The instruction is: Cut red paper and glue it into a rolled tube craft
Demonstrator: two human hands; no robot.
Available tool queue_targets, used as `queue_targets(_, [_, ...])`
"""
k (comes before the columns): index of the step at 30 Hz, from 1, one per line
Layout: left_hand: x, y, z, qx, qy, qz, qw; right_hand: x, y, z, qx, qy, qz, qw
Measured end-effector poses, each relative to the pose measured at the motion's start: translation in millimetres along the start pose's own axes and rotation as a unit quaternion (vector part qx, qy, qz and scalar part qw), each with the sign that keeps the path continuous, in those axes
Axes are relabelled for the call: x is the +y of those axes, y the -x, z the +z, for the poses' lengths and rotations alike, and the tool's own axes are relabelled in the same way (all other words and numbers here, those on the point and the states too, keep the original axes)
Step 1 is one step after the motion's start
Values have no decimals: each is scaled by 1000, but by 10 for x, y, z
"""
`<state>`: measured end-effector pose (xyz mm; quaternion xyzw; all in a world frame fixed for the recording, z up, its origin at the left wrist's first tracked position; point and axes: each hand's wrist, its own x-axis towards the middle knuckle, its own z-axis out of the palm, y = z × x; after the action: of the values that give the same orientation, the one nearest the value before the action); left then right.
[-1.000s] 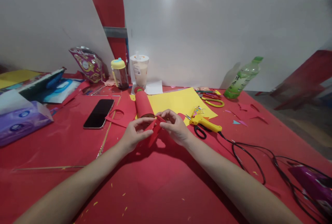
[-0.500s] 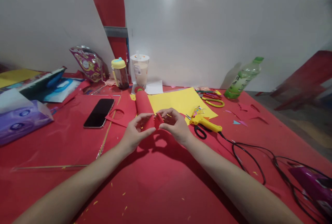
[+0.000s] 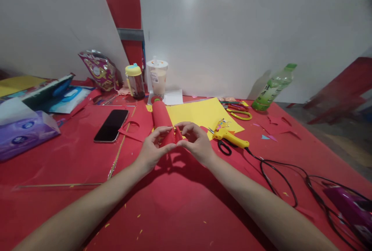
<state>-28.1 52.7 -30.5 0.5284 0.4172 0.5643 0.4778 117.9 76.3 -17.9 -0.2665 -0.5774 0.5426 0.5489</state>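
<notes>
Between my two hands is a small folded piece of red paper, raised a little above the red table. Fingers and thumb of my left hand pinch its left side. My right hand grips the right side the same way, and the two thumb tips nearly meet. Just behind the hands lies a red paper-covered roll, its near end hidden by my fingers. A yellow sheet of paper is spread beyond it. Off to the right, a yellow hot glue gun rests over black-handled scissors.
A black phone and a purple tissue pack lie left. A yellow-lidded bottle, a lidded cup and a tilted green bottle stand behind. A black cord trails right. Yellow-handled scissors lie near the white board.
My hands have drawn slightly closer together around the red paper, and its two sides now sit nearer each other. Everything on the table stays in place.
</notes>
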Motion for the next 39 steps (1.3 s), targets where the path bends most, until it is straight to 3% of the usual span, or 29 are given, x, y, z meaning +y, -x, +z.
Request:
queue_targets(18, [2, 18, 32, 16, -10, -2, 1000, 40, 38, 42, 14, -19, 27, 999])
queue_targets(39, [-12, 30, 50, 13, 16, -10, 1000, 81, 43, 39, 2, -22, -15, 1000])
